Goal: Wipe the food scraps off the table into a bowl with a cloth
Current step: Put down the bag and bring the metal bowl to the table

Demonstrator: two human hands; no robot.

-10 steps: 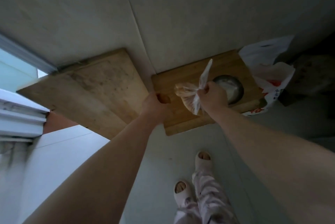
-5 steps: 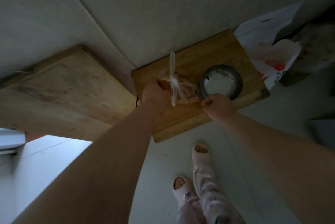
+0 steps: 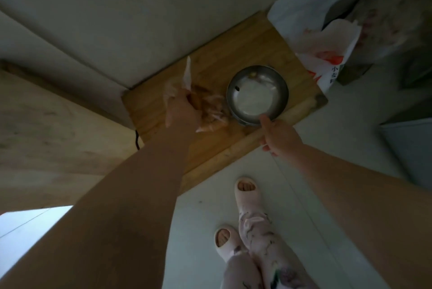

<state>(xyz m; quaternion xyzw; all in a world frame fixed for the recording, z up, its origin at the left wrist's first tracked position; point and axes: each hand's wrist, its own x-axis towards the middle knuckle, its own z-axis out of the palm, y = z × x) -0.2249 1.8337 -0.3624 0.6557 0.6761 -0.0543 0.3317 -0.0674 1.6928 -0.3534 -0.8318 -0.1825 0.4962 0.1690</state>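
Observation:
A round metal bowl (image 3: 257, 92) sits on the small wooden table (image 3: 245, 40), near its front edge. My left hand (image 3: 182, 110) grips a crumpled pale cloth (image 3: 210, 110) and presses it on the table top just left of the bowl. My right hand (image 3: 278, 135) holds the bowl's near rim, thumb on the rim and fingers under the table edge. One small dark speck lies inside the bowl. The image is dim and the cloth is blurred.
A larger worn wooden table (image 3: 46, 129) stands to the left, touching the wall. White plastic bags with red print (image 3: 325, 38) lie at the right of the small table. My slippered feet (image 3: 236, 213) stand on the pale floor below. A grey box (image 3: 411, 146) stands at the right.
The cloth passed from my right hand to my left, which now presses it onto the table beside the bowl. My right hand moved right and took the bowl's rim.

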